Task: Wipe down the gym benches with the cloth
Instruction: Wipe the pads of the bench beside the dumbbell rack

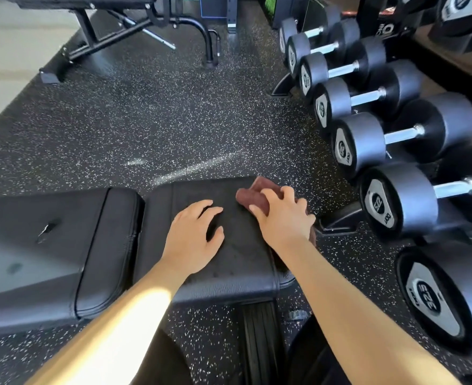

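**The cloth is right at the edge of the bench**

At 9 o'clock from the hands, the long pad [48, 259] of the near bench has a small rip [46, 229]; the cloth [250, 200] could snag there and pull the rip wider; the left hand [193, 237] rests loose on the seat pad [237, 262] and holds nothing, so it may get in the way of the wipe; the right hand [282, 215] is curled over the cloth and grips it at the 1 o'clock corner of the seat pad; one push too far and the cloth may slip off onto the floor [173, 120]; the dumbbells [395, 204] at 3 o'clock are near, so knuckles could bump them

The bench is black and soft, with stitched edges and a dull smudge on the long pad; the cloth is dark red-brown and bunched up, and a bit of it hangs down by the wrist; another bench [90, 26] stands far off at 11 o'clock
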Action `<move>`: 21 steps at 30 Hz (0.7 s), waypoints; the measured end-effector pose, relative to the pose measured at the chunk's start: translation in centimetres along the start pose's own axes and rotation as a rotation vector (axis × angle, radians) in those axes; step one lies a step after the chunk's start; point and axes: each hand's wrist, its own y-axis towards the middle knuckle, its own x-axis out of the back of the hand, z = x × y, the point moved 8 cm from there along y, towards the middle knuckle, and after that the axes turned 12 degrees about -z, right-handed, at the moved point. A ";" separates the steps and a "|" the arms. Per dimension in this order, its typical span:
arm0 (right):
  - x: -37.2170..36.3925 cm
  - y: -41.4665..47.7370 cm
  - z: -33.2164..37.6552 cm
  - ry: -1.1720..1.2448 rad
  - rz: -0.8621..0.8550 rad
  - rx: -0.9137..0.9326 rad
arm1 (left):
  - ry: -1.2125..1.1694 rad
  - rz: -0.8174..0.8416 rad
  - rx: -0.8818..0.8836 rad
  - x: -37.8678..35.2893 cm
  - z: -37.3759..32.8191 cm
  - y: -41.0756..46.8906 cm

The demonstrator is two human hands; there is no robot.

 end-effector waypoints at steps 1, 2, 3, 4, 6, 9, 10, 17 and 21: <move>0.1 0.1 0.1 -0.003 0.009 0.012 | -0.005 0.007 0.001 0.2 -0.1 -0.1; 0.2 -0.1 0.1 -0.008 0.015 0.026 | -0.001 0.015 -0.006 0.6 0.0 -0.2; 0.3 -0.8 0.0 -0.018 0.015 0.043 | 0.010 0.018 -0.012 1.0 0.3 -0.4; 0.4 -1.7 0.0 -0.039 0.003 0.066 | 0.023 0.010 -0.008 1.6 1.0 -0.6; 0.5 -4.1 0.6 -0.098 -0.054 0.139 | 0.035 -0.039 0.052 3.0 3.1 -1.2; 0.3 -5.8 2.5 -0.152 -0.114 0.202 | -0.037 -0.102 0.168 3.9 5.2 -2.3; 0.2 -5.4 2.9 -0.146 -0.125 0.193 | -0.060 -0.114 0.179 3.8 5.3 -2.5; -0.5 -1.1 5.6 -0.106 -0.071 0.188 | -0.066 -0.130 0.185 3.8 5.5 -2.5; -0.1 -3.7 4.8 -0.108 -0.099 0.240 | -0.072 -0.135 0.191 3.8 5.5 -2.6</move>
